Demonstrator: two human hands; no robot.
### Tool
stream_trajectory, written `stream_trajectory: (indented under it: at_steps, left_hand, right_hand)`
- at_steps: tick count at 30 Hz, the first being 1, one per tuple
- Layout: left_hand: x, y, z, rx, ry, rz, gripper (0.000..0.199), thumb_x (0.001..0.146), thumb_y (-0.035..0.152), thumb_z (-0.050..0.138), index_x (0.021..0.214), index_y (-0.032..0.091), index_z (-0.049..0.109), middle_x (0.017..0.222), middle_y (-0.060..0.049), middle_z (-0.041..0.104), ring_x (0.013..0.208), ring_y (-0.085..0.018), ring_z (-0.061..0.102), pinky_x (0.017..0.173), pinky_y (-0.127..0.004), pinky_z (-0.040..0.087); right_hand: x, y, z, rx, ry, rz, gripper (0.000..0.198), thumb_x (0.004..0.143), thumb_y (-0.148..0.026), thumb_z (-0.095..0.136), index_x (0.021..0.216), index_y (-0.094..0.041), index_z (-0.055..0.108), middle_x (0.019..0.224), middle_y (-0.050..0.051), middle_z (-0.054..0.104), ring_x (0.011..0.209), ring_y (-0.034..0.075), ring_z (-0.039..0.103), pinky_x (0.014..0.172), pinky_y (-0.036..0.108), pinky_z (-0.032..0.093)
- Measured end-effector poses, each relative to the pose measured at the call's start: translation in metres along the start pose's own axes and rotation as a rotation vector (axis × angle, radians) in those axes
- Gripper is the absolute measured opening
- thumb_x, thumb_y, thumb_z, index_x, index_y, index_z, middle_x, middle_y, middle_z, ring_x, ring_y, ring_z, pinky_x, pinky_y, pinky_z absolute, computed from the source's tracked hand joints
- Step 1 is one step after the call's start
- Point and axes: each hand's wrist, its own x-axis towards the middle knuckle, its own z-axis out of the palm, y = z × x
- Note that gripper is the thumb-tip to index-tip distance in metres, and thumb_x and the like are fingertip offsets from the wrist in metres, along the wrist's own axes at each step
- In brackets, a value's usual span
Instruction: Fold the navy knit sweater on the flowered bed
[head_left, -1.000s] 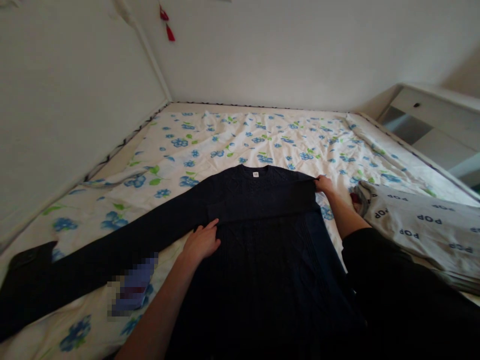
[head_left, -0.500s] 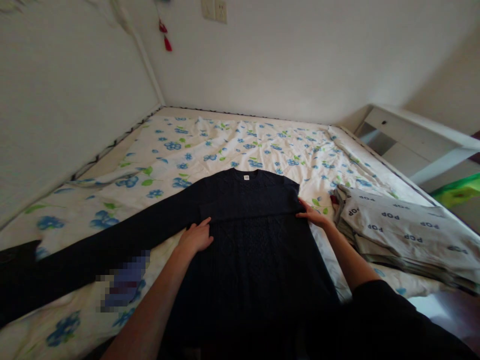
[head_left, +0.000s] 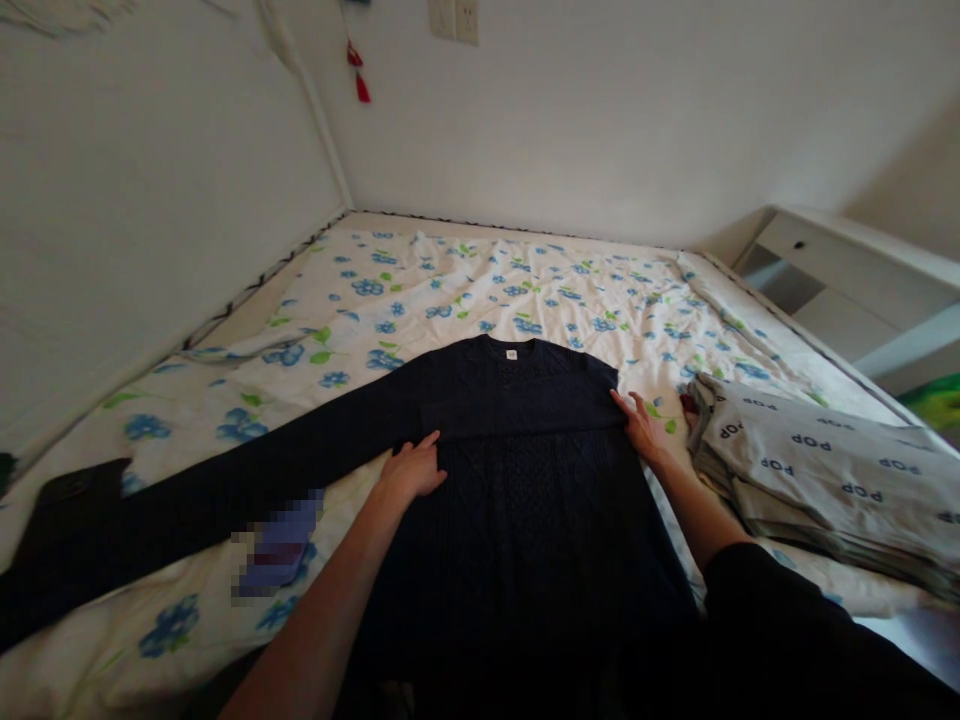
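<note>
Floral bedsheet point(head_left: 480, 290) holds navy sweater point(head_left: 525, 480); folded grey fabric point(head_left: 825, 465) beside.

sweater point(head_left: 525, 470): dark matt cable-knit cloth | bedsheet point(head_left: 480, 290): creased floral cotton | wall point(head_left: 637, 110): smooth matt paint

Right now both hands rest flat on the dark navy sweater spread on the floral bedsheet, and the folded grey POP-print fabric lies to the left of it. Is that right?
Not quite. The folded grey POP-print fabric lies to the right of the dark navy sweater, not the left, as the head view shows. The rest holds: the left hand and right hand rest flat on the sweater, spread on the floral bedsheet.
</note>
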Motion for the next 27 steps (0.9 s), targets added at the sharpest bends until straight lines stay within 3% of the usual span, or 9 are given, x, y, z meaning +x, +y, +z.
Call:
stream_trajectory:
  at_steps: [3,7,10,13,15,20,24,27]
  left_hand:
    - [0.005,-0.005,0.006,-0.024,0.005,-0.010,0.052,0.091,0.039,0.069,0.138,0.026,0.084,0.182,-0.010,0.045,0.145,-0.048,0.066,0.119,-0.059,0.053]
    - [0.006,-0.008,0.006,-0.046,0.016,0.039,0.049,0.089,0.040,0.071,0.134,0.027,0.085,0.176,-0.012,0.054,0.151,-0.048,0.061,0.119,-0.059,0.053]
    - [0.002,-0.004,0.001,-0.013,-0.018,0.073,0.050,0.093,0.037,0.067,0.138,0.026,0.083,0.172,-0.012,0.060,0.155,-0.045,0.058,0.127,-0.059,0.046]
    - [-0.003,0.001,-0.002,-0.006,-0.051,0.078,0.050,0.095,0.036,0.065,0.141,0.025,0.081,0.170,-0.013,0.062,0.159,-0.042,0.055,0.132,-0.058,0.041]
    - [-0.005,0.003,-0.003,-0.033,-0.047,0.077,0.050,0.095,0.034,0.066,0.141,0.025,0.082,0.169,-0.014,0.063,0.163,-0.041,0.051,0.133,-0.057,0.039]
    - [-0.010,0.007,-0.009,-0.079,-0.015,0.022,0.055,0.094,0.043,0.071,0.144,0.020,0.080,0.176,-0.018,0.053,0.164,-0.041,0.049,0.131,-0.049,0.044]
    - [-0.026,-0.001,-0.022,-0.210,0.186,-0.034,0.069,0.095,0.046,0.071,0.155,0.013,0.069,0.185,-0.022,0.037,0.167,-0.038,0.045,0.132,-0.042,0.043]
    - [-0.053,-0.021,-0.023,-0.386,0.420,-0.120,0.072,0.095,0.042,0.072,0.160,0.012,0.064,0.181,-0.024,0.043,0.163,-0.036,0.052,0.131,-0.043,0.044]
  right_hand:
    - [0.014,0.003,-0.002,-0.025,-0.086,-0.130,0.095,0.094,-0.013,0.053,0.183,-0.037,0.030,0.187,0.008,0.032,0.139,0.036,0.061,0.119,0.054,0.050]
    - [0.034,-0.001,-0.017,-0.074,-0.246,-0.167,0.097,0.091,-0.019,0.058,0.184,-0.024,0.030,0.189,0.015,0.025,0.144,0.037,0.061,0.126,0.057,0.045]
    - [0.022,-0.019,-0.021,-0.108,-0.261,-0.165,0.101,0.090,-0.025,0.064,0.183,-0.017,0.027,0.191,0.018,0.011,0.164,0.047,0.041,0.128,0.063,0.044]
    - [-0.027,-0.047,-0.006,-0.042,-0.189,-0.321,0.098,0.095,-0.028,0.060,0.184,-0.014,0.023,0.192,0.017,0.008,0.175,0.045,0.019,0.137,0.064,0.033]
    - [-0.076,-0.059,0.011,0.040,-0.205,-0.445,0.091,0.102,-0.032,0.052,0.186,-0.017,0.019,0.191,0.015,0.015,0.176,0.039,0.018,0.140,0.063,0.030]
    - [-0.185,-0.037,0.039,0.182,-0.287,-0.446,0.081,0.111,-0.048,0.041,0.185,-0.020,0.024,0.190,0.012,0.020,0.177,0.037,0.017,0.141,0.062,0.029]
    - [-0.216,-0.014,0.030,0.264,-0.380,-0.387,0.091,0.106,-0.057,0.052,0.184,-0.018,0.028,0.190,0.015,0.021,0.176,0.037,0.021,0.143,0.058,0.026]
    - [-0.219,-0.015,0.020,0.307,-0.406,-0.325,0.094,0.102,-0.060,0.056,0.183,-0.019,0.031,0.189,0.015,0.024,0.176,0.038,0.021,0.142,0.060,0.026]
